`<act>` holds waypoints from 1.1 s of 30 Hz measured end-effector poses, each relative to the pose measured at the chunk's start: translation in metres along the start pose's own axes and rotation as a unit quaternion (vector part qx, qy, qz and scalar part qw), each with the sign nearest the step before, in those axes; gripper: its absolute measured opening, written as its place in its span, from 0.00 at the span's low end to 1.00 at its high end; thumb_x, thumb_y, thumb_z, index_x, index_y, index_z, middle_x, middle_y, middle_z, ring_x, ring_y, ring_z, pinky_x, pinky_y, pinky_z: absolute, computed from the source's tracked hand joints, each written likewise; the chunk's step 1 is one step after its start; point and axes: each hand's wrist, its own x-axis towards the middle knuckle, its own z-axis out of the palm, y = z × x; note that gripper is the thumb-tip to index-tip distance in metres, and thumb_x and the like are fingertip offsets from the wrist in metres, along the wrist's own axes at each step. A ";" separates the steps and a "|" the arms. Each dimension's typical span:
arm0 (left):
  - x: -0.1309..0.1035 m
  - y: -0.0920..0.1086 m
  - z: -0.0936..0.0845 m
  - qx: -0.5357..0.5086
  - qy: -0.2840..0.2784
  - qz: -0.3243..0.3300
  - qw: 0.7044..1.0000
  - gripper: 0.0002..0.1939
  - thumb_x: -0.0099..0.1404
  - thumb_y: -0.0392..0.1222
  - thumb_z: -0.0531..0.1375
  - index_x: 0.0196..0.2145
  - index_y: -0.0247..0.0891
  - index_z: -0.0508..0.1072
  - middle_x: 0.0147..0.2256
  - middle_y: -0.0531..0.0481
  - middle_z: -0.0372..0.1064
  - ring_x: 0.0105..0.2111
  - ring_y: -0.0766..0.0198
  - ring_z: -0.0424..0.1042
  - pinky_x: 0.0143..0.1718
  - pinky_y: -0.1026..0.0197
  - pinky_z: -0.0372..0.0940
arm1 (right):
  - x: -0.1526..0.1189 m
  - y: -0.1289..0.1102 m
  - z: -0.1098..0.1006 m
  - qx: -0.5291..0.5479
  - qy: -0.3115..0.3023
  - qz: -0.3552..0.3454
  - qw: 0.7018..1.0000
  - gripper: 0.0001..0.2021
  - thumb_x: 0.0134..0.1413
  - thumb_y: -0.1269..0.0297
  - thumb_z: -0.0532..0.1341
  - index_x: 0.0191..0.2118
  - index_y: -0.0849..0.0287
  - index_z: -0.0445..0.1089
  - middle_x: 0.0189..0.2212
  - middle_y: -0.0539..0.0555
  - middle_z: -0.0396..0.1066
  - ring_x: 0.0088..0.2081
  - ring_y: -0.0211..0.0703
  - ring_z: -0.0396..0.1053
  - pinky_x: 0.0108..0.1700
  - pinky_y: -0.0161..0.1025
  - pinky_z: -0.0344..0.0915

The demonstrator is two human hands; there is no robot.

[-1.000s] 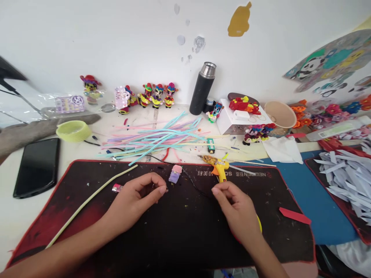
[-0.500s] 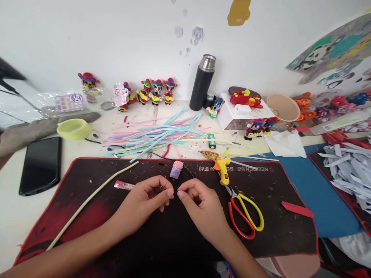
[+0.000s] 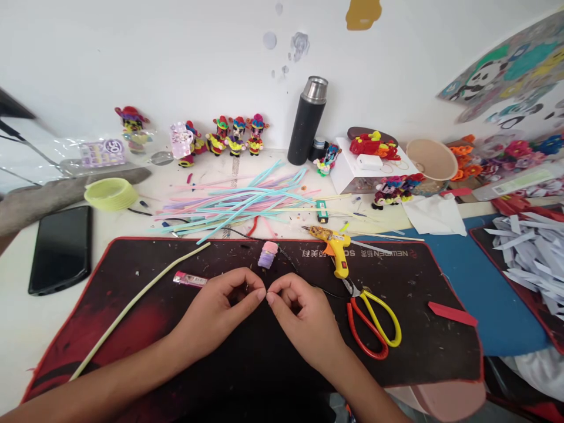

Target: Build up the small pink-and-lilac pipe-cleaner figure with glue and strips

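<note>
My left hand [image 3: 233,299] and my right hand [image 3: 297,305] meet above the dark mat [image 3: 247,364], fingertips pinched and nearly touching. Whatever lies between the fingertips is too small or hidden to make out. Just beyond them a small pink and purple fuzzy piece [image 3: 268,255] sits on the mat. A pink lighter [image 3: 190,279] lies partly behind my left hand. Right of my right hand are a yellow hot glue gun [image 3: 335,249] and scissors [image 3: 374,323] with one red and one yellow handle. A pale yellow pipe cleaner [image 3: 141,302] curves across the mat's left side.
Behind the mat lies a pile of pastel pipe cleaners [image 3: 242,202]. Several fuzzy figurines [image 3: 238,138] and a black thermos [image 3: 307,120] stand along the wall. A phone [image 3: 60,249] is at left; paper strips [image 3: 529,264] heap at right. A red strip [image 3: 452,314] lies on the mat.
My right hand has moved slightly left, closing the small gap between the two hands' fingertips. The view has shifted a little; the things on the table stay put.
</note>
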 end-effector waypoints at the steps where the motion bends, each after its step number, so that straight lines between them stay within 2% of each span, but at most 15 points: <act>1: 0.000 0.000 0.000 0.004 0.000 0.002 1.000 0.14 0.69 0.51 0.61 0.32 0.39 0.75 0.29 0.52 0.72 0.28 0.64 0.69 0.29 0.65 0.66 | 0.000 0.000 0.000 -0.002 -0.001 -0.001 1.000 0.05 0.63 0.63 0.62 0.35 0.55 0.74 0.18 0.42 0.57 0.21 0.35 0.56 0.25 0.34 0.53; 6: -0.001 0.000 0.001 0.024 -0.008 0.004 1.000 0.13 0.70 0.50 0.61 0.33 0.39 0.76 0.29 0.52 0.73 0.28 0.64 0.69 0.30 0.64 0.66 | 0.000 0.000 0.000 0.012 0.003 0.009 1.000 0.05 0.61 0.64 0.62 0.34 0.55 0.72 0.18 0.42 0.56 0.21 0.35 0.55 0.26 0.34 0.52; 9: 0.001 0.000 -0.006 0.064 0.008 0.024 0.998 0.13 0.72 0.51 0.59 0.35 0.40 0.76 0.30 0.52 0.74 0.29 0.63 0.70 0.31 0.64 0.67 | 0.001 0.002 -0.003 0.041 0.006 0.024 0.999 0.06 0.61 0.63 0.62 0.33 0.55 0.71 0.18 0.42 0.56 0.21 0.36 0.55 0.26 0.35 0.52; 12: 0.009 -0.003 -0.017 0.161 0.049 0.082 0.982 0.11 0.72 0.50 0.61 0.44 0.42 0.77 0.39 0.49 0.76 0.36 0.59 0.73 0.38 0.59 0.70 | 0.001 0.006 -0.007 0.077 0.009 0.044 0.996 0.06 0.61 0.61 0.62 0.33 0.56 0.71 0.19 0.42 0.57 0.22 0.36 0.54 0.26 0.35 0.51; 14: 0.018 -0.008 -0.024 0.241 0.058 0.136 0.959 0.17 0.70 0.49 0.63 0.55 0.44 0.74 0.51 0.44 0.74 0.49 0.52 0.73 0.51 0.51 0.70 | 0.002 0.009 -0.009 0.097 0.009 0.055 0.994 0.07 0.60 0.59 0.63 0.33 0.56 0.70 0.20 0.43 0.56 0.23 0.36 0.54 0.26 0.35 0.50; 16: 0.029 -0.012 -0.027 0.305 0.047 0.177 0.935 0.27 0.69 0.49 0.65 0.63 0.44 0.68 0.59 0.40 0.70 0.59 0.45 0.67 0.61 0.41 0.64 | 0.001 0.012 -0.009 0.112 0.008 0.064 0.992 0.07 0.60 0.59 0.63 0.34 0.56 0.70 0.20 0.43 0.56 0.23 0.36 0.53 0.26 0.35 0.50; 19: 0.044 -0.017 -0.027 0.366 0.015 0.200 0.909 0.37 0.67 0.46 0.67 0.70 0.42 0.59 0.64 0.38 0.64 0.64 0.42 0.61 0.66 0.37 0.59 | 0.001 0.014 -0.008 0.128 0.006 0.073 0.989 0.08 0.59 0.59 0.63 0.34 0.56 0.70 0.21 0.42 0.55 0.23 0.36 0.52 0.26 0.34 0.49; 23: 0.056 -0.018 -0.024 0.384 -0.020 0.206 0.900 0.38 0.66 0.42 0.67 0.70 0.41 0.59 0.64 0.39 0.64 0.64 0.43 0.61 0.66 0.38 0.59 | 0.001 0.014 -0.007 0.136 0.003 0.080 0.987 0.07 0.60 0.59 0.64 0.34 0.57 0.70 0.21 0.42 0.55 0.23 0.36 0.52 0.25 0.34 0.49; 27: 0.061 -0.018 -0.021 0.363 -0.037 0.202 0.909 0.30 0.66 0.38 0.65 0.64 0.41 0.67 0.59 0.42 0.69 0.61 0.45 0.64 0.65 0.40 0.61 | 0.003 0.015 -0.007 0.173 0.000 0.093 0.980 0.09 0.60 0.57 0.65 0.35 0.56 0.70 0.20 0.41 0.54 0.21 0.34 0.50 0.23 0.34 0.46; 30: 0.062 -0.018 -0.020 0.330 -0.024 0.197 0.923 0.22 0.66 0.37 0.64 0.58 0.41 0.72 0.56 0.42 0.72 0.58 0.46 0.67 0.62 0.41 0.64 | 0.006 0.016 -0.007 0.211 -0.004 0.099 0.972 0.10 0.60 0.56 0.65 0.35 0.56 0.70 0.19 0.40 0.52 0.19 0.33 0.47 0.21 0.33 0.44; 33: 0.055 -0.015 -0.020 0.275 -0.004 0.176 0.945 0.21 0.67 0.40 0.64 0.57 0.42 0.71 0.56 0.42 0.72 0.57 0.48 0.70 0.60 0.44 0.66 | 0.010 0.016 -0.007 0.264 -0.008 0.108 0.958 0.11 0.59 0.55 0.67 0.35 0.56 0.69 0.18 0.39 0.52 0.17 0.31 0.45 0.20 0.32 0.43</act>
